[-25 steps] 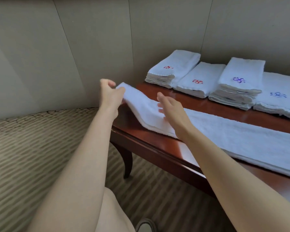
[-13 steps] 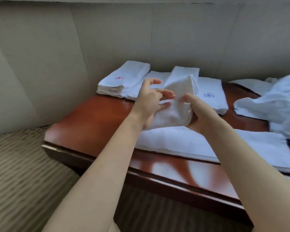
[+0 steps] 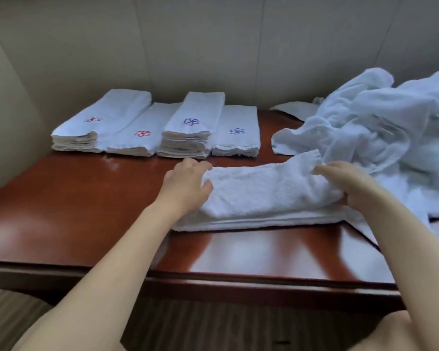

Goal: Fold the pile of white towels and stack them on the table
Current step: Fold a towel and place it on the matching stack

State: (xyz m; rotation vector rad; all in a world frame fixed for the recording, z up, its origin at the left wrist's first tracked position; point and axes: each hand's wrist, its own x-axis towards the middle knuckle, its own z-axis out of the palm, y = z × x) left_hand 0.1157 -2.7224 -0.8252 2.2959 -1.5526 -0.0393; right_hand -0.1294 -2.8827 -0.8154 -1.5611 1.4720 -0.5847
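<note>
The half-folded towel (image 3: 264,196) lies on the counter (image 3: 86,198) with its long axis running left to right, the left hand (image 3: 185,186) grasping its left end and the right hand (image 3: 345,183) pinching its right end.

My two arms are bare all the way up. I have no sleeves on them. My left hand (image 3: 185,183) has no ring and no glove. My right hand (image 3: 350,183) has no ring and no glove too. I wear no watch and no band on my wrists. My fingers are slim. My nails are too blurry to tell much about. Down at the bottom, a bit of my bare legs shows. I cannot tell what clothes I have on, since none show here.
</note>
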